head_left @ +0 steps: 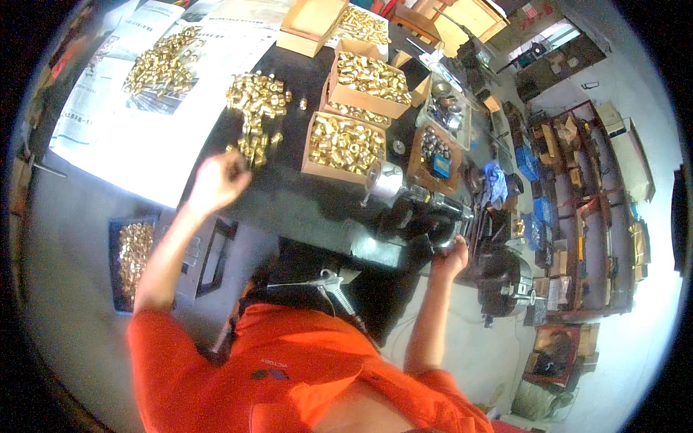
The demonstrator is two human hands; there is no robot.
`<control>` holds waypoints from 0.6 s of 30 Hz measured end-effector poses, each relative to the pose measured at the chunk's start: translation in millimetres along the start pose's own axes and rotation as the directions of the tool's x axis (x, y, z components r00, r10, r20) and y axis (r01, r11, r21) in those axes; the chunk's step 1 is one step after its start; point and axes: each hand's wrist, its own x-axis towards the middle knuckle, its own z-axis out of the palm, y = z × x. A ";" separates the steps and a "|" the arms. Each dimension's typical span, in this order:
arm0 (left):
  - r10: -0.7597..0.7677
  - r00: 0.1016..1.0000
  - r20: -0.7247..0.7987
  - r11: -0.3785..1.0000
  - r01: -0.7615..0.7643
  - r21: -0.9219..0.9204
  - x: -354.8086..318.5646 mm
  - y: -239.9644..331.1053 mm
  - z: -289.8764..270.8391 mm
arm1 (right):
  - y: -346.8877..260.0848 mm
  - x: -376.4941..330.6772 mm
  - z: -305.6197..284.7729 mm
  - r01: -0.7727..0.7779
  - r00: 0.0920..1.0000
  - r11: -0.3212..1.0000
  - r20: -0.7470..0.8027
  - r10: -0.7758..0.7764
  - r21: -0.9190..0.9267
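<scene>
My left hand [221,180] is at the near end of a loose pile of brass fittings [258,101] on the dark workbench [278,195]. Its fingers are curled and a little blurred, and what they hold, if anything, is hidden. On the right, my right hand [452,258] is closed beside a small dark bench machine [426,216] at the bench's front edge. Whatever is between its fingers is too small to make out. A pale round wheel [385,178] sits at the machine's left end.
Cardboard boxes of brass fittings [312,160] stand mid-bench. Another fitting heap [162,68] lies on newspaper to the left. A wooden tray [413,169] holds metal parts. Below left is a blue crate [115,252] of fittings. An air gun [328,283] lies before my body. Shelves [577,238] line the right.
</scene>
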 end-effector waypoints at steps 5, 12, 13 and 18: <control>0.154 0.962 0.227 0.577 0.099 -0.811 11.7 85.0 17.3 | -5.2 -3.8 10.3 -0.036 0.997 0.999 -0.066 0.034 -0.035; 0.245 0.950 0.195 0.493 0.051 -0.869 40.3 140.3 47.1 | -6.1 -2.2 1.7 0.028 1.000 1.000 0.015 -0.028 0.001; 0.238 0.950 0.201 0.520 0.051 -0.853 40.3 142.0 46.3 | -6.9 -1.7 1.2 0.043 0.999 0.999 0.023 -0.043 -0.013; 0.254 0.942 0.222 0.560 0.044 -0.827 39.7 139.7 44.3 | -18.8 -12.0 12.7 0.007 1.000 1.000 0.029 -0.006 -0.013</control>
